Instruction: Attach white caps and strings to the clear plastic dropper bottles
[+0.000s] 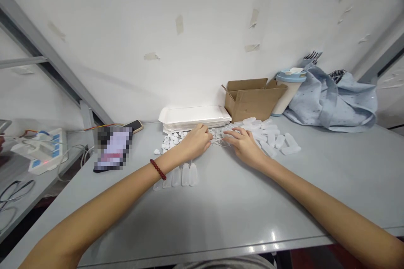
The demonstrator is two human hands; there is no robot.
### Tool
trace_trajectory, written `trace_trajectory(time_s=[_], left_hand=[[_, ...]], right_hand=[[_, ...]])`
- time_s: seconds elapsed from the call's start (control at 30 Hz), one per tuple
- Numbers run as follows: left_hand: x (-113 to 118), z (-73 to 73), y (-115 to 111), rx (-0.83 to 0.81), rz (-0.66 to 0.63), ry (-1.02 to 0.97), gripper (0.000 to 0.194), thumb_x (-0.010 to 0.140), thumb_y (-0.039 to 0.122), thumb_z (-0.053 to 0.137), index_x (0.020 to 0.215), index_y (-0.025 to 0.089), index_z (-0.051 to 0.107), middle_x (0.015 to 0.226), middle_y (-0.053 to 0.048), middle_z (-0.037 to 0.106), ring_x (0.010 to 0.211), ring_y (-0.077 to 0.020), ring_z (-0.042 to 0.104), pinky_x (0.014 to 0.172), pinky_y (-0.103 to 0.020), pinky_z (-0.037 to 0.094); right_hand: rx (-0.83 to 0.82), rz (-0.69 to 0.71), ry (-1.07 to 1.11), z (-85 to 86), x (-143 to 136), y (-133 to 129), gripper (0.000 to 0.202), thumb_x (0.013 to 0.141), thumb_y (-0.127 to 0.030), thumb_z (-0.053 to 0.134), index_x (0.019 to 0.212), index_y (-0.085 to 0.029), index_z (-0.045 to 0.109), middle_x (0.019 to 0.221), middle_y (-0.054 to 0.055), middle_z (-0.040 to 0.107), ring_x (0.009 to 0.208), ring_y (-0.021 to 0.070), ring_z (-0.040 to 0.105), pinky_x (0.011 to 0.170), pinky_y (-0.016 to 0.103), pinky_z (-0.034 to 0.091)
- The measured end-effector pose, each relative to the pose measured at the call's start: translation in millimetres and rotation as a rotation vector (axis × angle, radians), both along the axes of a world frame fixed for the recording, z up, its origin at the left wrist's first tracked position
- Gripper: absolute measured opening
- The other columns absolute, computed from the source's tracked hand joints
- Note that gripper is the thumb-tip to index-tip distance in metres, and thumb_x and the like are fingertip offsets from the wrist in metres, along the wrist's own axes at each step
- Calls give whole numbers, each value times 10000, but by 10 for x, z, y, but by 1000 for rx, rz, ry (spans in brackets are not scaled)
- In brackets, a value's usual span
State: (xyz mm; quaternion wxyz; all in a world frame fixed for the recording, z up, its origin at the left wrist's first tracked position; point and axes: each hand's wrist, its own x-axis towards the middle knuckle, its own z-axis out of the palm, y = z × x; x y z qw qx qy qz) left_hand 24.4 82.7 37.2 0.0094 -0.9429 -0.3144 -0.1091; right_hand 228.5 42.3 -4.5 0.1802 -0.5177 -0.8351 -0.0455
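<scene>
My left hand (197,141), with a red bead bracelet on its wrist, has its fingers curled together over the left side of a small pile of thin white loops (218,136). Whatever its fingertips pinch is too small to make out. Fingers spread, my right hand (244,145) rests at the right side of these loops. Small white pieces (172,141) lie left of my left hand. Several frosted translucent sleeves (186,175) form a row below it. More translucent sleeves (270,138) are heaped beyond and right of my right hand.
White flat boxes (195,115) are stacked by the wall, beside an open cardboard box (252,103). A lidded cup (285,92) and a blue cloth bag (334,98) stand at the right. Phones (115,149) and a power strip (50,151) lie at the left of the grey table (221,218).
</scene>
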Motion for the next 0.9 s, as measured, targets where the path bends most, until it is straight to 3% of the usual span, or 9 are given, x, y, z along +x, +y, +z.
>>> trace_trajectory(time_s=[0.13,0.3,0.47,0.57,0.7,0.9], left_hand=[[-38,18,35,-30,35,-99,178,847,172,523,836,139,697,840,-95,582,887,-240,476,770,-349,428],[-220,182,-32,-83,161,-301,187,851,244,537,880,171,707,839,-64,652,839,-207,532,737,-321,448],[-407,318,-212,-507,377,-702,209,774,378,634,824,195,721,822,-27,716,686,-154,585,622,-262,442],[-512,284,-334,-611,466,-825,244,728,419,679,831,203,725,784,-19,712,665,-146,583,601,-250,435],[-569,180,-491,-643,522,-839,260,703,422,698,808,186,725,786,-32,708,699,-162,595,606,-251,447],[-536,122,-741,-586,480,-787,233,763,411,635,765,187,698,784,-22,695,703,-164,587,627,-255,449]], right_hand=[[-35,-18,50,2,29,-9,345,855,-52,406,1045,-195,655,1262,92,573,1152,302,436,868,479,370],[-56,-26,111,-2,50,-21,272,868,-103,418,928,-193,667,1233,87,591,1131,274,478,886,471,348],[-12,-29,85,30,4,-62,202,857,-124,452,895,-175,644,1112,121,643,1072,278,515,888,481,325],[-3,-35,85,32,-11,-87,169,853,-129,465,857,-174,628,972,108,678,1028,267,536,906,479,308],[11,-61,72,1,13,-80,150,816,-104,473,857,-177,598,924,113,679,1021,279,538,907,491,308],[56,-66,243,110,60,-135,136,810,-178,517,944,-176,541,959,108,657,950,277,578,822,441,430]])
